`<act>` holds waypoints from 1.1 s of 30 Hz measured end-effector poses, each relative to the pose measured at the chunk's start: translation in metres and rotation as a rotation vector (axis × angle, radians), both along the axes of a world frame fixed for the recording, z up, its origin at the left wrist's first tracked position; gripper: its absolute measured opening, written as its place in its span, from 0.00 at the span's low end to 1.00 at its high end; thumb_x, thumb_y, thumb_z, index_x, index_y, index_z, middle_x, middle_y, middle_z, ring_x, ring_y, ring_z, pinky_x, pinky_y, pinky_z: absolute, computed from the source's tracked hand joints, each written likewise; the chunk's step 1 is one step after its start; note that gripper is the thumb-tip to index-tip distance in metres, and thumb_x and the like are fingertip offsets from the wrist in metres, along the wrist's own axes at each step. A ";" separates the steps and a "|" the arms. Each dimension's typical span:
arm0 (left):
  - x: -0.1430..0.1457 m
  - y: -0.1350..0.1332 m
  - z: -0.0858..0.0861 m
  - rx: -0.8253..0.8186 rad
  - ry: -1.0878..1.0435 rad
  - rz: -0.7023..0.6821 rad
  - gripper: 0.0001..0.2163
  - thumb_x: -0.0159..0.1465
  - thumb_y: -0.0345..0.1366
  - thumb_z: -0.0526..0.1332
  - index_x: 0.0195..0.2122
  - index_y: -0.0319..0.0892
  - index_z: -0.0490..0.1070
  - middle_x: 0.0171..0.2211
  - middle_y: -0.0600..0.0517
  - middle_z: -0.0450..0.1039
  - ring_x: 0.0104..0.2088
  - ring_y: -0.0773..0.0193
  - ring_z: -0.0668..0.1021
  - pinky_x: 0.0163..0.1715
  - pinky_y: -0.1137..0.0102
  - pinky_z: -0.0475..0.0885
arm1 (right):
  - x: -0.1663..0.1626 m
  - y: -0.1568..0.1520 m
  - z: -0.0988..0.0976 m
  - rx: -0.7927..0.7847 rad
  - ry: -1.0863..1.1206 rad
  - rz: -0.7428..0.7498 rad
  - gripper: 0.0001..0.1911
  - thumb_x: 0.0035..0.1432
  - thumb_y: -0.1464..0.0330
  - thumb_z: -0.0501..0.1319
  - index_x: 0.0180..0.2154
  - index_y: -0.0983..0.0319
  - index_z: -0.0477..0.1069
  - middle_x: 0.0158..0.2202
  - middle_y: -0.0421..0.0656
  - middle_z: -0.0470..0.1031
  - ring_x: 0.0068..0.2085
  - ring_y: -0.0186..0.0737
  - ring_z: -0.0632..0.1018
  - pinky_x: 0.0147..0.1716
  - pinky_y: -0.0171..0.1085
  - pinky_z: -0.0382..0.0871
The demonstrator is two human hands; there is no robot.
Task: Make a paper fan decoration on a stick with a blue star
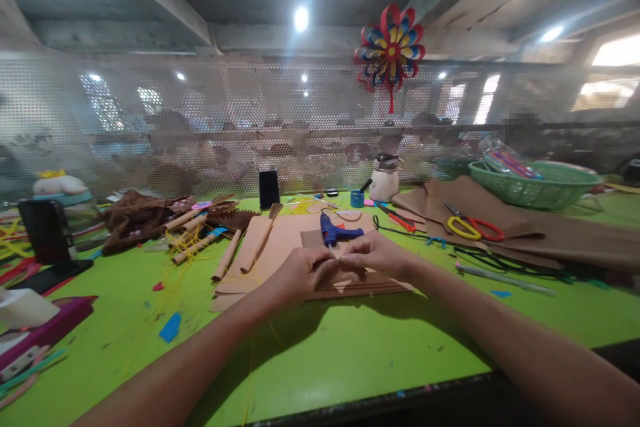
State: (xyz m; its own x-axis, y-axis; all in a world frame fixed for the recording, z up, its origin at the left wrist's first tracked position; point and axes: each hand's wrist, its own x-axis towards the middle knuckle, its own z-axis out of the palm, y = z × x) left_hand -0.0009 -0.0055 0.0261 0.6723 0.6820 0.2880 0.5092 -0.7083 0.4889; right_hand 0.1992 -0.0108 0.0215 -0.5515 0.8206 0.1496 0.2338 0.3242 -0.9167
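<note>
Left hand (303,275) and right hand (377,255) close together over brown paper stack (287,235) on green table (370,353); fingers curled as if pinching, cannot tell what, if anything, sits between; likely paired for fine control; blue glue gun (340,233) lies on stack just beyond, nozzle toward hands, probably for quick reach; stack perhaps shields table; no readable brands, labels or writing

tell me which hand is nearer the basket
Right. The right hand is left of the basket and closer to the person; the left hand is farther left.
</note>
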 end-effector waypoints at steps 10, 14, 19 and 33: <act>-0.003 0.002 -0.006 0.032 0.103 0.004 0.12 0.60 0.41 0.53 0.35 0.38 0.69 0.25 0.52 0.69 0.24 0.69 0.65 0.24 0.75 0.58 | 0.003 0.004 -0.003 0.123 0.094 -0.163 0.15 0.47 0.60 0.63 0.25 0.68 0.73 0.18 0.39 0.70 0.20 0.27 0.68 0.21 0.29 0.62; -0.001 -0.001 -0.004 -0.009 0.095 -0.003 0.14 0.63 0.41 0.48 0.30 0.38 0.68 0.25 0.52 0.68 0.24 0.70 0.65 0.24 0.75 0.58 | 0.005 0.007 -0.007 0.102 0.068 -0.079 0.12 0.48 0.63 0.63 0.30 0.66 0.75 0.27 0.43 0.75 0.27 0.31 0.72 0.29 0.32 0.66; 0.002 -0.004 0.000 -0.032 0.055 0.030 0.16 0.63 0.43 0.48 0.28 0.38 0.66 0.22 0.54 0.65 0.22 0.70 0.64 0.23 0.75 0.58 | 0.002 0.007 -0.011 0.156 0.080 -0.108 0.11 0.48 0.63 0.62 0.30 0.65 0.77 0.26 0.43 0.76 0.27 0.32 0.72 0.29 0.33 0.66; -0.003 -0.007 0.010 -0.387 -0.023 -0.024 0.18 0.62 0.48 0.46 0.29 0.38 0.65 0.21 0.52 0.71 0.12 0.73 0.64 0.14 0.77 0.58 | 0.007 0.004 -0.001 0.144 0.054 -0.019 0.18 0.54 0.58 0.57 0.30 0.67 0.75 0.21 0.39 0.69 0.24 0.29 0.68 0.27 0.30 0.63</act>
